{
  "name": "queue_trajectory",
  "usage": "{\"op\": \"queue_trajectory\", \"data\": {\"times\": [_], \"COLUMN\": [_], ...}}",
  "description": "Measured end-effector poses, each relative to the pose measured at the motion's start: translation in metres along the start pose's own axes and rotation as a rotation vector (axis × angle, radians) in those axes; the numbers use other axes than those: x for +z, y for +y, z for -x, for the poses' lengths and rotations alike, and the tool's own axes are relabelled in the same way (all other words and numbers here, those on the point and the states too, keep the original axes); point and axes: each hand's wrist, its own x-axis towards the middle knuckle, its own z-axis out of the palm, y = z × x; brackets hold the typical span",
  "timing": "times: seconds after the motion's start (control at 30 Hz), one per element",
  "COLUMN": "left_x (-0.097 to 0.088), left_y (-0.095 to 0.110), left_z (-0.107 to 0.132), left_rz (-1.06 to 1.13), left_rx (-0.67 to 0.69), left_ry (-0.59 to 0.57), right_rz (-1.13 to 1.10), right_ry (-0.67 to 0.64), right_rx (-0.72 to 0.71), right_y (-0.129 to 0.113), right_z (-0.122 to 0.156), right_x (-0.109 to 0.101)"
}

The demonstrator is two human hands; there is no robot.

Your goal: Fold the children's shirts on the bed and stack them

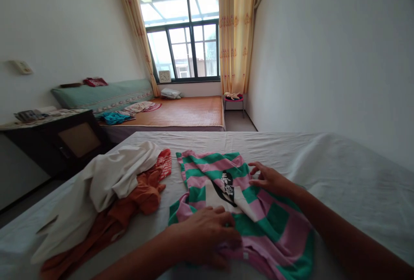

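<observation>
A green-and-pink striped T-shirt [207, 170] with a pale panel and a black-and-white print lies spread on the white sheet, its collar toward me. My left hand [207, 232] is over the shirt near the collar, fingers loosely bent and thumb apart; it is slightly blurred, and I see no cloth gripped in it. At the shirt's right edge is my right hand [270, 180], fingers apart, with the tips at the fabric. Some of the right sleeve side is hidden beneath the right forearm.
Left of the shirt are a crumpled white garment [113, 176], a rust-brown garment [129, 209] and a red patterned cloth [165, 162]. The white sheet [352, 202] extends right toward the wall. Beyond stand a mat-covered bed [190, 111], a dark cabinet [76, 142] and a small stool [234, 99].
</observation>
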Motion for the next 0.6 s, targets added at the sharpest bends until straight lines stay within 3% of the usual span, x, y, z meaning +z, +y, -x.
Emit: {"op": "queue_trajectory", "data": {"times": [0.17, 0.23, 0.3, 0.4, 0.47, 0.53, 0.6], "left_x": [0.003, -0.002, -0.009, -0.019, -0.025, -0.029, -0.032], "left_y": [-0.008, -0.014, -0.023, -0.042, -0.055, -0.062, -0.059], "left_z": [0.001, 0.004, 0.008, 0.015, 0.019, 0.023, 0.024], "left_rz": [-0.042, -0.084, -0.153, -0.302, -0.394, -0.445, -0.453], "left_rx": [-0.034, -0.082, -0.168, -0.32, -0.418, -0.495, -0.52], "left_ry": [0.025, 0.023, 0.017, 0.065, 0.134, 0.187, 0.215], "right_rz": [0.059, 0.09, 0.042, -0.242, -0.437, -0.508, -0.411], "right_ry": [-0.117, -0.245, -0.503, -0.983, -1.171, -1.136, -0.903], "right_rx": [-0.037, -0.056, -0.086, -0.06, 0.001, 0.027, -0.032], "right_y": [-0.01, -0.019, -0.034, -0.063, -0.078, -0.08, -0.07], "right_z": [0.005, 0.009, 0.017, 0.03, 0.036, 0.036, 0.032], "right_x": [-0.004, -0.014, -0.023, -0.027, -0.025, -0.022, -0.022]}}
